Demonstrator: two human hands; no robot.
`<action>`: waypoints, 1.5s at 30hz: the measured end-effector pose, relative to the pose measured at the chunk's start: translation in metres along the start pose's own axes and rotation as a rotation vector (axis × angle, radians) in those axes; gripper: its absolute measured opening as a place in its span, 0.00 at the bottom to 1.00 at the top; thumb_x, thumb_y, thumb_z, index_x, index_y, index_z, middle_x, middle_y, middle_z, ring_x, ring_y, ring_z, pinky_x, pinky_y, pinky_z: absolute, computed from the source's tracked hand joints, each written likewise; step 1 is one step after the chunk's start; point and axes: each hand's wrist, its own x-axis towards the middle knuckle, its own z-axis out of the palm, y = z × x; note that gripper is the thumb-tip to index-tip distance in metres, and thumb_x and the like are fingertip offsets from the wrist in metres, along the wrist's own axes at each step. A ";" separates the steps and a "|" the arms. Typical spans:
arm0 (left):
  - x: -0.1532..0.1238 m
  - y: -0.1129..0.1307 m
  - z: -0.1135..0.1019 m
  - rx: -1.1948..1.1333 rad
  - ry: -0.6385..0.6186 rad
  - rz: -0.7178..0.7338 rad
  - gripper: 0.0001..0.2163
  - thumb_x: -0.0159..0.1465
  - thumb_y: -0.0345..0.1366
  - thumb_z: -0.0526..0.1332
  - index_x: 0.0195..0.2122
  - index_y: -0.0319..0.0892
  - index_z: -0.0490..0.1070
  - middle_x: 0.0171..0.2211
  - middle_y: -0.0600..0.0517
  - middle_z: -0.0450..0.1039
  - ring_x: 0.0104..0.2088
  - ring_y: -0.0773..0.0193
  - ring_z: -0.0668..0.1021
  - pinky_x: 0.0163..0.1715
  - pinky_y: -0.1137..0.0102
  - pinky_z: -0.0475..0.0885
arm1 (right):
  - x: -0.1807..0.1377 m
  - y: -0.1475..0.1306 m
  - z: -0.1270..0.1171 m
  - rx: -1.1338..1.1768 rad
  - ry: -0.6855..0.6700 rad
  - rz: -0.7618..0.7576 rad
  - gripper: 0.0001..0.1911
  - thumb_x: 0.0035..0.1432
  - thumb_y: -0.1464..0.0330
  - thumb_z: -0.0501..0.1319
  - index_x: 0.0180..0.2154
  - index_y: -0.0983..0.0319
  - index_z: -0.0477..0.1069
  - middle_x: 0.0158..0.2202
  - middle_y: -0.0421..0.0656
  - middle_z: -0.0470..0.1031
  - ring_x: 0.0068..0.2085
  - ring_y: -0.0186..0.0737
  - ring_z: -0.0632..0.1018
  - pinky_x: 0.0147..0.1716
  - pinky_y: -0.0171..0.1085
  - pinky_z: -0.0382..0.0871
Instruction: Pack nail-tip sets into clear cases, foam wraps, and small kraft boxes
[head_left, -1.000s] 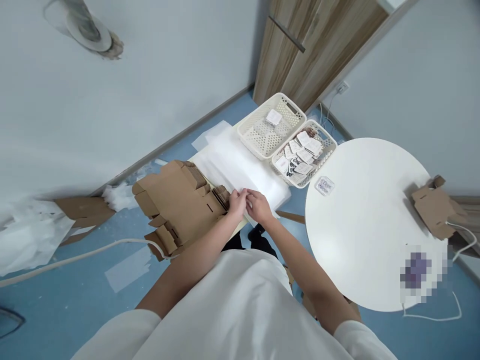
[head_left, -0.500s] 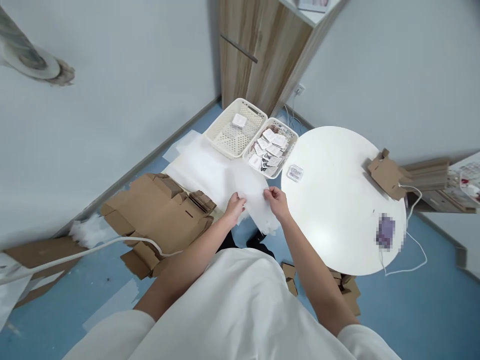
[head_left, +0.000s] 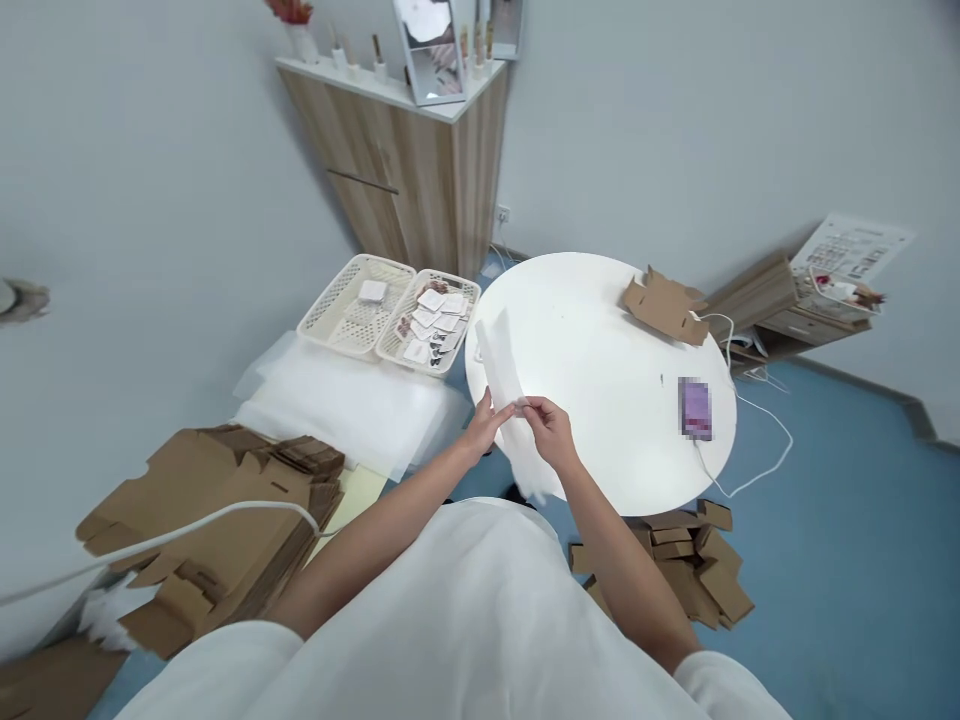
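A thin, translucent white packing sheet [head_left: 501, 352] stretches as a narrow strip between my hands, over the near left rim of the white round table [head_left: 600, 400]. My left hand [head_left: 486, 425] grips the sheet from the left, thumb pointing up and fingers reaching toward the other hand. With thumb and fingers pinched, my right hand [head_left: 549, 430] holds the same sheet at its middle. The sheet's lower end hangs down beside the table edge. Behind the strip, a small clear case [head_left: 478, 354] on the table is mostly hidden.
Left of the table lie a stack of white sheets [head_left: 337, 395] and flattened cardboard boxes [head_left: 217, 500]. Two white baskets [head_left: 319, 310] stand behind, one with carded items [head_left: 439, 320]. An unfolded box [head_left: 664, 305] and a blurred purple object [head_left: 696, 410] are on the table.
My view has turned right. Both hands have carried the sheet from beside the stack to the table's edge, and the sheet now appears as a narrower strip.
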 end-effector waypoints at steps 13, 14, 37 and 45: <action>0.070 -0.057 0.106 0.380 0.028 -0.199 0.12 0.51 0.31 0.59 0.39 0.39 0.68 0.37 0.46 0.73 0.34 0.62 0.76 0.32 0.70 0.70 | -0.019 0.094 -0.146 0.527 0.583 0.429 0.10 0.44 0.63 0.61 0.30 0.61 0.67 0.33 0.41 0.72 0.31 0.34 0.74 0.31 0.35 0.69; 0.074 -0.061 0.107 0.397 0.057 -0.202 0.13 0.52 0.31 0.58 0.40 0.39 0.68 0.37 0.46 0.72 0.33 0.62 0.76 0.31 0.70 0.70 | -0.020 0.103 -0.155 0.496 0.613 0.436 0.10 0.44 0.63 0.60 0.30 0.61 0.67 0.33 0.42 0.72 0.31 0.34 0.74 0.31 0.35 0.69; 0.076 -0.097 0.105 1.598 -0.298 0.343 0.27 0.59 0.39 0.52 0.60 0.44 0.50 0.62 0.43 0.44 0.62 0.48 0.45 0.55 0.47 0.40 | -0.067 0.153 -0.188 -0.982 -0.045 0.166 0.24 0.56 0.65 0.50 0.55 0.61 0.57 0.61 0.50 0.52 0.62 0.51 0.51 0.57 0.56 0.39; 0.063 -0.096 0.085 1.444 -0.204 0.369 0.27 0.60 0.41 0.51 0.60 0.44 0.48 0.63 0.43 0.39 0.62 0.49 0.43 0.56 0.49 0.41 | -0.060 0.134 -0.176 -1.005 0.088 0.166 0.23 0.57 0.62 0.49 0.54 0.62 0.58 0.61 0.52 0.51 0.62 0.52 0.49 0.57 0.58 0.38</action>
